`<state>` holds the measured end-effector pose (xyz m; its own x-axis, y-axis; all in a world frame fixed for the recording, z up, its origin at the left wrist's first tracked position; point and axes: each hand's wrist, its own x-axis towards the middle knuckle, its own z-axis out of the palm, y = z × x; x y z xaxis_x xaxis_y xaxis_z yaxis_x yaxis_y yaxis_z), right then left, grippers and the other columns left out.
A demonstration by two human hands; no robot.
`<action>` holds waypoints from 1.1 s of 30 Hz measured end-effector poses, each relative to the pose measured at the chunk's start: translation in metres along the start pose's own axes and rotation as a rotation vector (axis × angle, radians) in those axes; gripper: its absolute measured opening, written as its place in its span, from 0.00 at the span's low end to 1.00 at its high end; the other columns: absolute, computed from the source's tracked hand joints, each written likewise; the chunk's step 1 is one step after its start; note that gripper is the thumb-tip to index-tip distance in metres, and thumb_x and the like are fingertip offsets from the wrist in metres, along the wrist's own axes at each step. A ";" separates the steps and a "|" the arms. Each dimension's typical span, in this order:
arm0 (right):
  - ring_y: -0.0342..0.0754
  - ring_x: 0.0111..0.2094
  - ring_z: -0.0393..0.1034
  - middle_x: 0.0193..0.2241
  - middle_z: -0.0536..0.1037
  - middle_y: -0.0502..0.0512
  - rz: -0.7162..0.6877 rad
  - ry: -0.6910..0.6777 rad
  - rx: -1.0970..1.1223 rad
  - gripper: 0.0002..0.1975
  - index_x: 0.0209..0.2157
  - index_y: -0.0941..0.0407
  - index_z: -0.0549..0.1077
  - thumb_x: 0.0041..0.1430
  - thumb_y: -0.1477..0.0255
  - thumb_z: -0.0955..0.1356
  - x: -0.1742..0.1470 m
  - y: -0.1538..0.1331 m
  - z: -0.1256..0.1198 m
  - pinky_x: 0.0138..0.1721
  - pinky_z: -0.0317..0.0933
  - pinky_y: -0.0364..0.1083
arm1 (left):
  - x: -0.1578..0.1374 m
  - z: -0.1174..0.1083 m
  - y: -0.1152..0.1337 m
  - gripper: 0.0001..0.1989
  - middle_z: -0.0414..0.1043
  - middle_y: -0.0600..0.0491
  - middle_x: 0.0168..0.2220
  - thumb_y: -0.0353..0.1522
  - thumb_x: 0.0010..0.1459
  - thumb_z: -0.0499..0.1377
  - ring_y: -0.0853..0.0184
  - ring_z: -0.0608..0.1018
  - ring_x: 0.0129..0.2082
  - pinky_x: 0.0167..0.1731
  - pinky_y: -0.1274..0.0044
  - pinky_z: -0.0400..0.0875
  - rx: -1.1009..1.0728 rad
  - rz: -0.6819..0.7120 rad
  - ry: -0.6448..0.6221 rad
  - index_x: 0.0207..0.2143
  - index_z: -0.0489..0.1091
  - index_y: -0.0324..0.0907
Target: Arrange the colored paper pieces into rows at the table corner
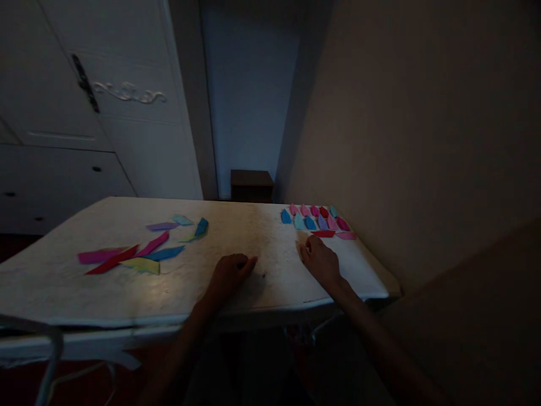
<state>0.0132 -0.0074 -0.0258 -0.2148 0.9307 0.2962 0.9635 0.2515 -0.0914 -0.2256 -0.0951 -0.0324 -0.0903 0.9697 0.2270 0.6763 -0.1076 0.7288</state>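
My right hand rests low over the right side of the white table, its fingers curled and bent down. Just beyond its fingertips lies a flat red strip, apparently folded paper, with a pink strip to the right of it. Whether the fingers hold anything is hidden. Behind these, several small pointed folded pieces, such as a blue one, stand in close rows. My left hand hovers at or on the table's near middle, loosely closed, thumb side to the right, with nothing visible in it.
On the table's left lie several loose flat strips: red, magenta, yellow, blue and others. A wall borders the right side. Beyond are white doors and a small brown stand.
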 end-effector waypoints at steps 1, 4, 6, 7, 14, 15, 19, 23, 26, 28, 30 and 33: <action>0.47 0.30 0.73 0.33 0.77 0.54 -0.023 -0.014 0.022 0.11 0.38 0.56 0.68 0.67 0.64 0.60 -0.001 -0.004 0.000 0.26 0.52 0.43 | 0.000 0.000 0.000 0.25 0.58 0.56 0.16 0.47 0.57 0.48 0.71 0.64 0.19 0.23 0.77 0.53 -0.008 -0.001 0.005 0.15 0.58 0.41; 0.46 0.28 0.72 0.27 0.77 0.51 -0.113 -0.077 0.055 0.12 0.34 0.55 0.69 0.66 0.64 0.61 -0.003 -0.015 -0.001 0.26 0.50 0.43 | -0.001 0.000 0.000 0.25 0.58 0.57 0.15 0.46 0.58 0.49 0.71 0.64 0.19 0.23 0.77 0.53 -0.036 0.003 0.022 0.14 0.58 0.41; 0.47 0.28 0.73 0.25 0.78 0.52 -0.162 -0.119 0.032 0.14 0.31 0.54 0.71 0.66 0.63 0.60 -0.005 -0.024 -0.003 0.26 0.49 0.43 | -0.003 0.000 0.001 0.25 0.59 0.57 0.15 0.45 0.59 0.49 0.71 0.64 0.19 0.23 0.78 0.53 -0.055 0.009 0.041 0.14 0.59 0.41; 0.47 0.28 0.73 0.26 0.78 0.53 -0.176 -0.132 0.012 0.15 0.30 0.54 0.72 0.66 0.63 0.60 -0.006 -0.028 -0.004 0.26 0.49 0.43 | -0.003 0.000 0.001 0.25 0.59 0.57 0.15 0.45 0.59 0.50 0.72 0.64 0.19 0.23 0.78 0.54 -0.065 0.012 0.055 0.14 0.60 0.41; 0.51 0.32 0.76 0.30 0.81 0.57 -0.188 -0.164 -0.055 0.20 0.34 0.51 0.79 0.67 0.61 0.58 -0.009 -0.040 -0.007 0.28 0.54 0.43 | -0.015 -0.020 -0.010 0.23 0.62 0.57 0.17 0.42 0.61 0.52 0.72 0.65 0.21 0.25 0.78 0.59 -0.046 0.070 0.243 0.16 0.62 0.40; 0.51 0.32 0.76 0.30 0.81 0.56 -0.191 -0.162 -0.053 0.20 0.34 0.50 0.79 0.67 0.60 0.58 -0.010 -0.039 -0.007 0.28 0.54 0.43 | -0.018 -0.028 -0.015 0.22 0.63 0.56 0.19 0.42 0.61 0.52 0.71 0.66 0.22 0.26 0.78 0.60 -0.017 0.086 0.282 0.17 0.63 0.41; 0.50 0.33 0.76 0.29 0.81 0.55 -0.205 -0.185 -0.019 0.23 0.31 0.50 0.79 0.67 0.58 0.57 -0.009 -0.035 -0.005 0.28 0.54 0.43 | -0.038 -0.076 -0.044 0.17 0.69 0.52 0.28 0.41 0.62 0.53 0.69 0.71 0.28 0.28 0.78 0.66 0.160 0.125 0.398 0.26 0.69 0.41; 0.50 0.33 0.76 0.29 0.81 0.53 -0.212 -0.199 0.028 0.22 0.32 0.50 0.79 0.66 0.57 0.58 -0.009 -0.032 -0.003 0.29 0.55 0.43 | -0.061 -0.129 -0.080 0.14 0.73 0.46 0.44 0.40 0.61 0.55 0.61 0.74 0.45 0.46 0.69 0.69 0.431 0.086 0.429 0.41 0.72 0.41; 0.51 0.33 0.76 0.28 0.81 0.54 -0.215 -0.199 0.044 0.23 0.31 0.49 0.80 0.66 0.56 0.58 -0.009 -0.030 -0.002 0.29 0.55 0.44 | -0.074 -0.157 -0.102 0.17 0.73 0.46 0.49 0.42 0.58 0.58 0.57 0.73 0.49 0.49 0.65 0.68 0.585 -0.004 0.322 0.46 0.72 0.43; 0.51 0.32 0.76 0.28 0.81 0.54 -0.217 -0.199 0.048 0.23 0.31 0.49 0.79 0.66 0.56 0.57 -0.009 -0.030 -0.001 0.29 0.55 0.44 | -0.079 -0.167 -0.113 0.18 0.71 0.46 0.53 0.43 0.57 0.58 0.56 0.73 0.51 0.51 0.63 0.67 0.625 -0.010 0.237 0.47 0.73 0.44; 0.52 0.32 0.76 0.28 0.81 0.53 -0.220 -0.198 0.047 0.24 0.31 0.50 0.79 0.66 0.55 0.57 -0.009 -0.028 0.000 0.29 0.55 0.44 | -0.081 -0.173 -0.120 0.18 0.72 0.47 0.54 0.43 0.58 0.57 0.56 0.73 0.51 0.52 0.63 0.66 0.637 0.001 0.182 0.47 0.73 0.45; 0.52 0.32 0.76 0.28 0.81 0.53 -0.231 -0.195 0.046 0.24 0.32 0.50 0.78 0.66 0.55 0.56 -0.009 -0.027 0.001 0.29 0.55 0.44 | -0.081 -0.175 -0.123 0.17 0.76 0.46 0.49 0.41 0.59 0.56 0.57 0.75 0.47 0.49 0.64 0.67 0.653 0.005 0.156 0.46 0.75 0.44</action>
<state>-0.0110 -0.0219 -0.0273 -0.4584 0.8797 0.1264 0.8783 0.4702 -0.0868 -0.4297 -0.1991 -0.0274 -0.1576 0.9211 0.3560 0.9760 0.0904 0.1982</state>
